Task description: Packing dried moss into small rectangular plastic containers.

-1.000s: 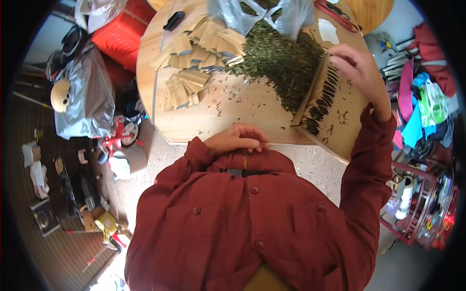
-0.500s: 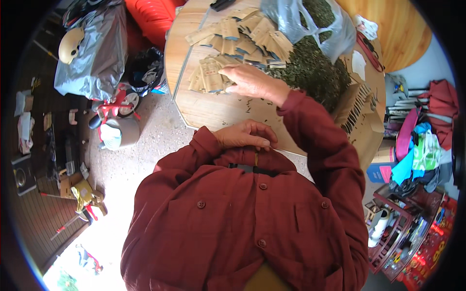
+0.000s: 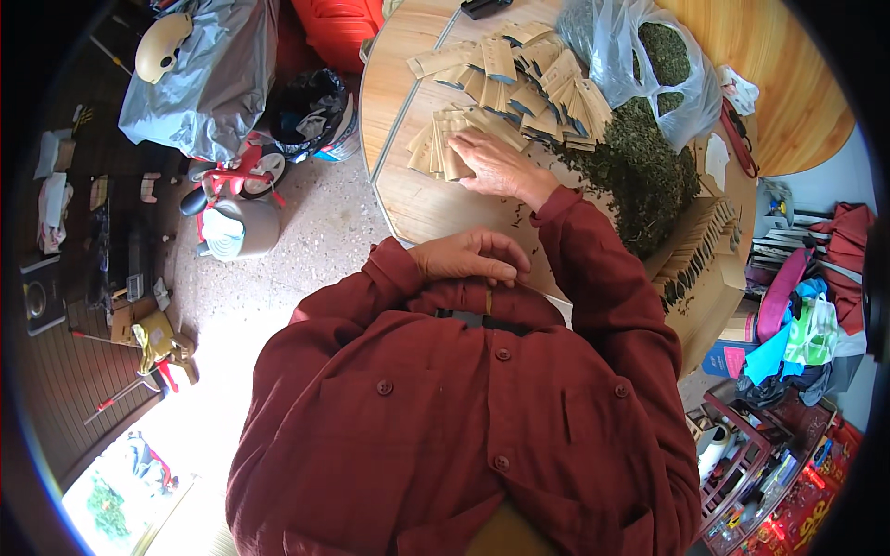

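My right hand [image 3: 501, 167] reaches over the table, its fingertips resting on a small fan of brown paper packets [image 3: 428, 153]. The fingers look stretched and slightly apart; their undersides are hidden. Behind that fan lies a larger heap of the same flat packets [image 3: 501, 63]. To the right of my right hand spreads a pile of dried dark green leaves [image 3: 640, 176]. My left hand [image 3: 473, 257] rests in front of my belly near the table edge, fingers loosely bent, apart from the thumb, nothing in it.
A clear plastic bag [image 3: 593, 42] of leaves sits at the back. A cardboard box [image 3: 718, 292] holding a row of upright packets stands at the right table edge. Left on the floor are a black-lined bin [image 3: 311, 111], a red child's tricycle [image 3: 243, 171] and a pale round container [image 3: 246, 232].
The view has shifted, so table and floor things appear farther right and lower. My right hand has come down over the nearer packets, its fingers now covering part of them. My left hand stays put.
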A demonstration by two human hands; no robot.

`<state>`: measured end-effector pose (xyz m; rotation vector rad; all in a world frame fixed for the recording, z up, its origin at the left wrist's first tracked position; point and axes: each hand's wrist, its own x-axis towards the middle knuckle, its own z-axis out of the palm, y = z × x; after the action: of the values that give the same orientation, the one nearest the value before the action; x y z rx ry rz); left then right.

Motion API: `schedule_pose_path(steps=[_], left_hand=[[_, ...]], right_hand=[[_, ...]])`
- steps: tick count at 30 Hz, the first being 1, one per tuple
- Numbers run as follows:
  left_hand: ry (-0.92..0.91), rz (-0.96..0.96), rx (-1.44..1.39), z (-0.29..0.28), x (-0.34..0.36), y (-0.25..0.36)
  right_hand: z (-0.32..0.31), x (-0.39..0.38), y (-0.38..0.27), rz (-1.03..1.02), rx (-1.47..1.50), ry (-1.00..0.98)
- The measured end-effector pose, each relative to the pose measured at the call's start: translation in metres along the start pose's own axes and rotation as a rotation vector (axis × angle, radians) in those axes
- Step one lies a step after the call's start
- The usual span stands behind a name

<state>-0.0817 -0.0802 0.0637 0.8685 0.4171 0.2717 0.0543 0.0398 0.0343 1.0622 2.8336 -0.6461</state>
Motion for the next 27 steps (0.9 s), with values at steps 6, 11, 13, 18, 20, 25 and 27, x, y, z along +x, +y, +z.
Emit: schedule_pose_path(steps=[6,11,13,18,20,25,27], left_hand=[[-0.009,-0.033,0.022,-0.005,-0.004,0.01],[0.158,0.186,0.289,-0.017,-0.001,0.001],[0.664,0.442,0.829,-0.026,-0.003,0.01],[0.892,0.651,1.495,-0.023,0.008,0.046],[0.775,0.622,1.667,-0.031,0.016,0.042],[0.472,0.394,1.442,-0.023,0.025,0.029],[0.42,0.35,1.45,-0.018,0.026,0.021]], right_hand=[[0.022,0.001,0.015,-0.125,-0.077,0.32],[-0.005,-0.036,0.001,0.018,0.076,0.619],[-0.016,-0.062,0.0,0.158,0.208,0.669],[-0.009,-0.11,0.001,0.42,0.937,0.623],[-0.004,-0.122,-0.008,0.41,1.151,0.599],[0.02,-0.147,-0.012,0.433,1.444,0.428],[0.029,-0.15,-0.018,0.461,1.45,0.466]])
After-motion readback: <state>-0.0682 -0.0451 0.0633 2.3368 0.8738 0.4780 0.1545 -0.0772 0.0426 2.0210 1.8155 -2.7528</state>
